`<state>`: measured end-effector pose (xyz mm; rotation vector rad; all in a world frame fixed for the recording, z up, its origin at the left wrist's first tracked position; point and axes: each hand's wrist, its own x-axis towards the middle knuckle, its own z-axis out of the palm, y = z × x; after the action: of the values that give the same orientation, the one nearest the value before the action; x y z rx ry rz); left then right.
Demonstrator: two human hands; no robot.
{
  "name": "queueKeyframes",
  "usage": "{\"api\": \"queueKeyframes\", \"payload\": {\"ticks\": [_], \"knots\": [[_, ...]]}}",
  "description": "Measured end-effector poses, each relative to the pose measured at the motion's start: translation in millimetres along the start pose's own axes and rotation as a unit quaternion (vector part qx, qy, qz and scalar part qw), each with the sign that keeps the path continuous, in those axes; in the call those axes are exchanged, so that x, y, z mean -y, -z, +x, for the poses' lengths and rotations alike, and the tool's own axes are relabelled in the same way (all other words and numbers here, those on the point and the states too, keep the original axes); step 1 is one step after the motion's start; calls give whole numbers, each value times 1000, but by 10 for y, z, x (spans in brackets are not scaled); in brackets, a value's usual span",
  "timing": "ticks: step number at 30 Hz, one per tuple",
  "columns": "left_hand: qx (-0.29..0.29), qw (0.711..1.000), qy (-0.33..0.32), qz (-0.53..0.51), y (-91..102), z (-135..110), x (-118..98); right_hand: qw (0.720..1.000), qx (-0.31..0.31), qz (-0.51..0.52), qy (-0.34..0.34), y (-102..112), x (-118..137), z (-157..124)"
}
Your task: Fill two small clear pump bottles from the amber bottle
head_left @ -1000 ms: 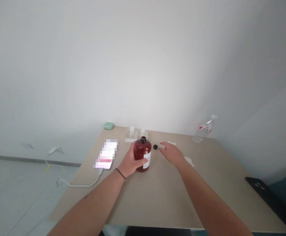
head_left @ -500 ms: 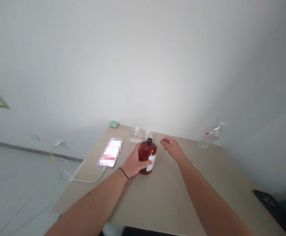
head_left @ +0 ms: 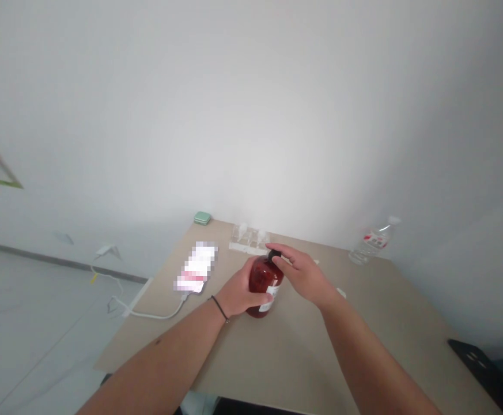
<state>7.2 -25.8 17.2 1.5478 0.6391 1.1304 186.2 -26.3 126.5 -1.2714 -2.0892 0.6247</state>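
Observation:
My left hand (head_left: 243, 293) is wrapped round the body of a brown glass bottle (head_left: 263, 275) with a white label. The bottle leans slightly to the right above or on the table; whether its base touches I cannot tell. A black cap (head_left: 273, 254) sits on the bottle's neck. My right hand (head_left: 302, 270) has its fingers and thumb closed around this cap from the right side. Whether the cap is threaded on cannot be seen.
Behind the bottle stands a clear plastic holder (head_left: 239, 246) with white-tipped items. A phone (head_left: 197, 268) with a white cable lies left on the table (head_left: 277, 357). A green case (head_left: 201, 218) is at the back left, a clear water bottle (head_left: 372, 241) at the back right.
My right hand has moved left and onto the bottle's neck, where the black cap now covers the earlier uncovered mouth. The bottle has tilted to the right in my left hand.

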Motion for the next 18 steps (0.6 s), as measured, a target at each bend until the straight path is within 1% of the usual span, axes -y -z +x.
{"api": "queueKeyframes", "payload": {"ticks": [2, 5, 8, 11, 15, 18], "knots": [[4, 1000, 7, 26, 6, -6, -5, 998, 38, -57, -14, 85, 49, -16], [17, 999, 10, 32, 5, -12, -20, 990, 91, -104, -20, 235, 144, -27], [36, 999, 12, 7, -4, -21, -51, 985, 115, -124, -23, 364, 216, -38], [60, 998, 12, -6, -14, -38, -103, 983, 142, -115, -32, 463, 248, -53], [96, 995, 12, -7, -27, -68, -172, 971, 212, -101, -53, 556, 304, -78], [104, 994, 13, 3, -34, -87, -191, 957, 231, -166, -59, 574, 371, -97]]}}
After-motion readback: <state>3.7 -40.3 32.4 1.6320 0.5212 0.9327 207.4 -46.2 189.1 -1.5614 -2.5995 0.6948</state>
